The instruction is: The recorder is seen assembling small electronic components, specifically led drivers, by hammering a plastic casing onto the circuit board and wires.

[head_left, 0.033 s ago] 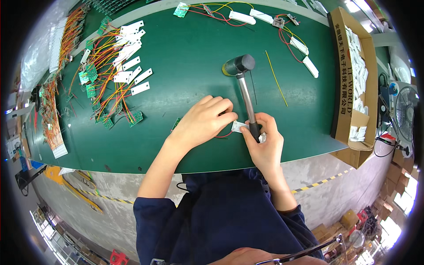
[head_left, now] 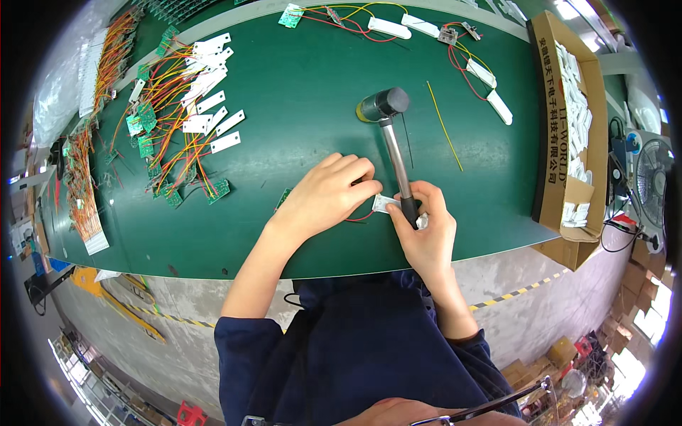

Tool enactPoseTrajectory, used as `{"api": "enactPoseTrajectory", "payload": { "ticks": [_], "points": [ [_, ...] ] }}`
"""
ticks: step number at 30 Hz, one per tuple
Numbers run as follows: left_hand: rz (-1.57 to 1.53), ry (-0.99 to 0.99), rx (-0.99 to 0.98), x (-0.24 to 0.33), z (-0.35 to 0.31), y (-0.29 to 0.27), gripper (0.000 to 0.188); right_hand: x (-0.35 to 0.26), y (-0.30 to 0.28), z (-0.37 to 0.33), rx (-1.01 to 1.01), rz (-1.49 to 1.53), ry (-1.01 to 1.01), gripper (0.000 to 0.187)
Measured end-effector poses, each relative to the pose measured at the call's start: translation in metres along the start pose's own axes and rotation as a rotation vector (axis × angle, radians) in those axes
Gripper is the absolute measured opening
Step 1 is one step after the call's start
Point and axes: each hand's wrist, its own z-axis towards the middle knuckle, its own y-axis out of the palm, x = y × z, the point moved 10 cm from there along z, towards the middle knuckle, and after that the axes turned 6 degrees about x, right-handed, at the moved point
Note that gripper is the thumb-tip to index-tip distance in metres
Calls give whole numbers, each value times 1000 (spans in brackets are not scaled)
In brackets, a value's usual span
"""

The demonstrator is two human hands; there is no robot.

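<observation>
My right hand (head_left: 430,231) is closed round the black grip of a mallet (head_left: 396,153), whose steel shaft leads up to a black head with a yellowish end. The same hand's thumb lies against a small white plastic piece (head_left: 382,204). At the left edge of that piece, my left hand (head_left: 323,195) has its fingers curled and thumb and forefinger together; whatever is between them is hidden. A red wire (head_left: 364,216) runs from under the left hand to the white piece. Part of a green circuit board (head_left: 284,197) shows beside the left hand.
Wired circuit boards with white pieces (head_left: 206,103) lie heaped on the green table (head_left: 305,92) at left. More wired white parts (head_left: 389,28) lie along the back. A loose yellow wire (head_left: 445,128) lies right of the mallet. A cardboard box (head_left: 550,142) of white pieces stands at right.
</observation>
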Motion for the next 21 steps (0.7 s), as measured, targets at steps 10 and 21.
{"api": "enactPoseTrajectory", "payload": {
  "ticks": [10, 21],
  "points": [
    [9, -17, 1, 1, 2, 0, 14, 5, 3, 0, -27, -3, 7, 35],
    [-185, -104, 31, 2, -1, -2, 10, -5, 2, 5, -66, -41, -91, 35]
  ]
}}
